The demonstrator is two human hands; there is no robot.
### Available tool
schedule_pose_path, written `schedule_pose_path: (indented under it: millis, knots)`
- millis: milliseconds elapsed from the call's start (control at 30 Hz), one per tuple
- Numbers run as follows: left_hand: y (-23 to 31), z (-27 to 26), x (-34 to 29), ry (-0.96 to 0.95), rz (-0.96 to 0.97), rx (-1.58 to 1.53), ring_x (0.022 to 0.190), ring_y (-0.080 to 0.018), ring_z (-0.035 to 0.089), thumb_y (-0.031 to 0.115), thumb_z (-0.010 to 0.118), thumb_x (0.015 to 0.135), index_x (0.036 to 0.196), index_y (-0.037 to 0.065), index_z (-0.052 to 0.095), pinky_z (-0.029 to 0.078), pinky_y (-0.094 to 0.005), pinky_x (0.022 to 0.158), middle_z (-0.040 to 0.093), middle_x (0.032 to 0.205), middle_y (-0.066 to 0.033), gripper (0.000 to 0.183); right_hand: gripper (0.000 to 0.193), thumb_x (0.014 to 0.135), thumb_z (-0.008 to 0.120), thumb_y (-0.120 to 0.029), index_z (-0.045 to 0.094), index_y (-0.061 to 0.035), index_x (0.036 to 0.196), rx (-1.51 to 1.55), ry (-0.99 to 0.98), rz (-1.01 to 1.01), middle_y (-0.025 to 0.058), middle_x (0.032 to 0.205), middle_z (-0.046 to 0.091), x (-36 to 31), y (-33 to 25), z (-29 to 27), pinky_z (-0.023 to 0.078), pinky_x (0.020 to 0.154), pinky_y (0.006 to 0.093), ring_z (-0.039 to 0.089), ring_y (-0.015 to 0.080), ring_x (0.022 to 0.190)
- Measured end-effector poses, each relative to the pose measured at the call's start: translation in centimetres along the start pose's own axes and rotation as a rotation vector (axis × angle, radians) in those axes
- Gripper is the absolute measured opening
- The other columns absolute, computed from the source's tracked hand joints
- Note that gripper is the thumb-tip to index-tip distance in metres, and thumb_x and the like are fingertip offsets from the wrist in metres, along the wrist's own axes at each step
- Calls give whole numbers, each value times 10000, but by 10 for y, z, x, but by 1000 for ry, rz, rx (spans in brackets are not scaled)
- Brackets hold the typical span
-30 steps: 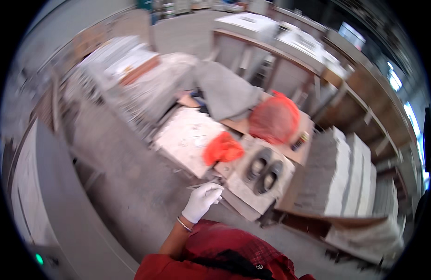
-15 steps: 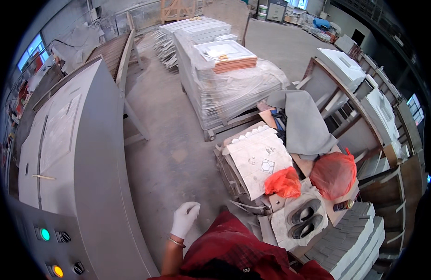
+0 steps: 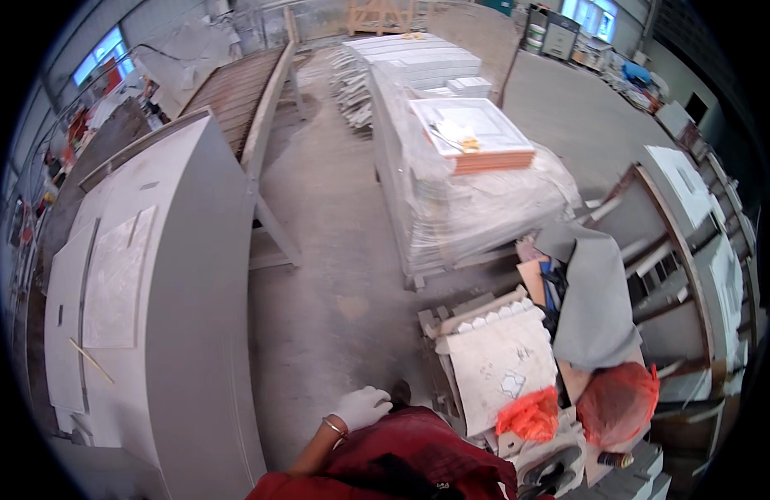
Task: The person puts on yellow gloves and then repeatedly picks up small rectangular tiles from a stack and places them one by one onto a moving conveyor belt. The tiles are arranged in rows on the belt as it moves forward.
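Note:
My left hand (image 3: 362,407), in a white glove with a bracelet at the wrist, hangs low beside my dark red garment (image 3: 402,446). Its fingers are loosely bent and hold nothing that I can see. Beneath it lies the grey concrete floor (image 3: 318,333), where the tip of a dark shoe (image 3: 400,392) shows. To the left of this hand stands a large grey machine cabinet (image 3: 203,333). On its right is a low stack topped by a cream sheet (image 3: 493,358) with a drawn hexagon pattern. My right hand is out of view.
A plastic-wrapped pallet load (image 3: 477,208) stands ahead, with white and orange panels (image 3: 485,133) on top. A slatted roller table (image 3: 235,92) extends beyond the cabinet. At the right are red plastic bags (image 3: 614,404), dark shoes (image 3: 552,471), a grey sheet (image 3: 597,300) and racks (image 3: 677,258).
The view has turned left and moved forward; surroundings shift rightward and the nearer stack slides lower. The cabinet's lit buttons have left the view. My left hand now hangs closer to my garment.

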State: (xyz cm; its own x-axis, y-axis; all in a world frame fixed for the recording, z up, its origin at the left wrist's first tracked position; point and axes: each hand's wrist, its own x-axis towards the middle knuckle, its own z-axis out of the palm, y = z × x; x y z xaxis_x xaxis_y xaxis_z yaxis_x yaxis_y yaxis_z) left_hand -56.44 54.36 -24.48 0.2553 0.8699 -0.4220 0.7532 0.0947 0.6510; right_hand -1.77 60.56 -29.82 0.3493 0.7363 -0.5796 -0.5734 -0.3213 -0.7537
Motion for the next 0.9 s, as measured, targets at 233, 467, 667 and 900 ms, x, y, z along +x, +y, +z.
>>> schedule_pose_path:
  millis: [233, 467, 667, 900]
  knots:
    - [-43, -90, 45, 41, -105, -39, 1133, -387, 662, 426, 552, 1016, 1212, 152, 729, 530, -462, 996, 691, 1203, -206, 381, 462, 1007, 480, -499, 579, -147, 1289, -114, -222, 67, 5, 1222, 586, 129, -19, 213, 505, 804, 409, 549, 205, 1068]
    - [-144, -178, 117, 14, -298, -38, 1168, -418, 664, 444, 503, 1028, 1231, 141, 707, 526, -510, 1012, 686, 1240, -220, 419, 521, 1015, 446, -543, 560, -159, 1348, -190, -419, 128, 8, 1295, 580, 251, 8, 455, 511, 835, 427, 547, 222, 1133]
    - [-186, -312, 205, 214, -326, -4, 1127, -388, 688, 448, 522, 1029, 1240, 174, 702, 545, -509, 981, 690, 1226, -163, 390, 572, 1022, 417, -581, 544, -170, 1398, -221, -471, 130, 10, 1359, 575, 322, 6, 642, 516, 861, 443, 545, 235, 1189]
    - [-229, -418, 280, 151, -369, -17, 1143, -373, 680, 453, 524, 1027, 1272, 214, 703, 544, -497, 979, 682, 1262, -137, 386, 631, 1030, 384, -626, 524, -182, 1457, -162, -512, 128, 13, 1433, 569, 404, -18, 788, 521, 891, 461, 543, 252, 1254]
